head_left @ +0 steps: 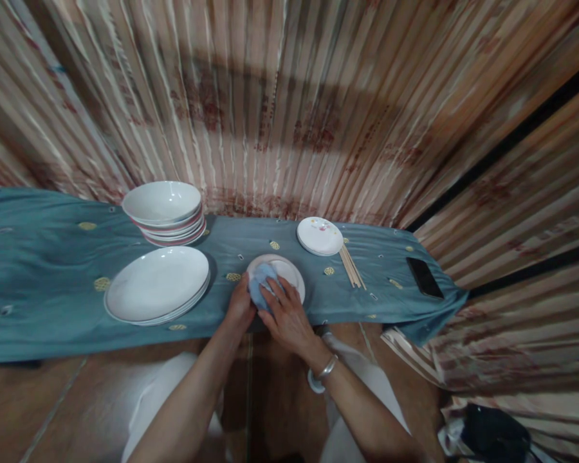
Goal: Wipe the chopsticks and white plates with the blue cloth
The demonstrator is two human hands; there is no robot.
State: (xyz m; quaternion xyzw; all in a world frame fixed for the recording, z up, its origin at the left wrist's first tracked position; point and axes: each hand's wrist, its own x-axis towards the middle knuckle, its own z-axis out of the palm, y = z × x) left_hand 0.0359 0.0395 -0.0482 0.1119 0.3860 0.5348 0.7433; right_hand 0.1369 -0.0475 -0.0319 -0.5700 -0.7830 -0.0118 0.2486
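Oval plates (154, 283), white, stacked, near edge of the teal table covering (43, 270). Bowls (163, 202), red-banded, stacked just behind. Left hand (241, 303), curled closed on the left rim of a small round plate (295, 275). Blue cloth (259, 288), bunched on that plate. Right hand (287, 318), fingers part-spread over the cloth; whether they clasp it cannot be told. Small plates (320, 236), stacked. Chopsticks (352, 267), beside them. Black phone (424, 278), far right.

Glossy bowls (161, 202), matt cloth rag (257, 286), wooden chopsticks (351, 267), shiny metal bracelet (328, 367)
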